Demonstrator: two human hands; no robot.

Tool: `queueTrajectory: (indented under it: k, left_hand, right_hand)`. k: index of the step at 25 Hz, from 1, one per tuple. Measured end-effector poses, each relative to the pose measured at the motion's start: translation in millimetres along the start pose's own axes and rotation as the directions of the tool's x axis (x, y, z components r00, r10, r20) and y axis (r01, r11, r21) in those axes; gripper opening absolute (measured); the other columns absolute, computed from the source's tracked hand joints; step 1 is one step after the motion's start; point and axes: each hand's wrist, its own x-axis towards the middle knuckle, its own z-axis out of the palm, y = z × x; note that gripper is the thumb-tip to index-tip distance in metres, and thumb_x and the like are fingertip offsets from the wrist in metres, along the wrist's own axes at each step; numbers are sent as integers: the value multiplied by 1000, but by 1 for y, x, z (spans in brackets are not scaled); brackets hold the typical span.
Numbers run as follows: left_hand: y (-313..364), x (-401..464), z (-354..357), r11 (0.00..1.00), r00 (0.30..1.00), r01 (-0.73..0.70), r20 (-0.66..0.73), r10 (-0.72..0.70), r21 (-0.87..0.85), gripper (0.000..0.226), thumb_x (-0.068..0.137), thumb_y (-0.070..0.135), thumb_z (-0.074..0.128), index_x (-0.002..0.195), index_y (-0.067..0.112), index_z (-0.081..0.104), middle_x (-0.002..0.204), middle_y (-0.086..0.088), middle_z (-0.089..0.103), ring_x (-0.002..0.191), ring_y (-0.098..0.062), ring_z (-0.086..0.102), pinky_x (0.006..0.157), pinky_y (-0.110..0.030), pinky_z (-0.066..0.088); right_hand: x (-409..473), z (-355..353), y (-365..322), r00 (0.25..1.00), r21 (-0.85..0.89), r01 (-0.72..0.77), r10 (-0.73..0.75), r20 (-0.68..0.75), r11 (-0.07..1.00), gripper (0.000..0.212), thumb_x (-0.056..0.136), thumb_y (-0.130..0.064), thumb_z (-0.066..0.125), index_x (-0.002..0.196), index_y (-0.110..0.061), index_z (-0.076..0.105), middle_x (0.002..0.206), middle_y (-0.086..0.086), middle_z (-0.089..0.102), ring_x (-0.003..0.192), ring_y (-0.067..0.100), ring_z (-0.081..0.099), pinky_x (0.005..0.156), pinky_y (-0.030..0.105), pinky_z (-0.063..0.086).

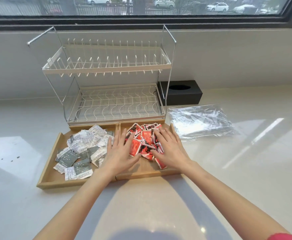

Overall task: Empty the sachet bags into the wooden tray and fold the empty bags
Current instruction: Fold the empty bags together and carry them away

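A two-compartment wooden tray [50, 182] lies on the counter in front of a dish rack. Its left compartment holds several white and grey sachets [83, 148]. The right compartment holds a heap of red sachets [145, 142]. My left hand [119, 153] lies flat with fingers spread over the divider and the left edge of the red heap. My right hand [169, 148] lies flat, fingers apart, on the right side of the same heap. Neither hand grips anything. Empty clear plastic bags [202, 120] lie flat on the counter to the right of the tray.
A white two-tier wire dish rack [110, 80] stands right behind the tray. A black tissue box [181, 91] sits at the wall beside the rack. A window runs along the back above the light counter [245, 170].
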Motion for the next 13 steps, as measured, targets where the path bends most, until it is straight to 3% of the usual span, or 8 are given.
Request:
queueTrajectory:
  k: [13]
  left_hand:
    - [141, 41, 43, 993, 991, -117, 60, 117, -6, 70, 88, 42, 42, 145, 22, 7, 156, -8, 3, 144, -24, -4, 114, -44, -5]
  right_hand:
    - [-41, -42, 134, 995, -35, -62, 65, 77, 997, 70, 90, -36, 46, 147, -22, 7, 158, 1, 0, 145, 18, -4, 116, 38, -5]
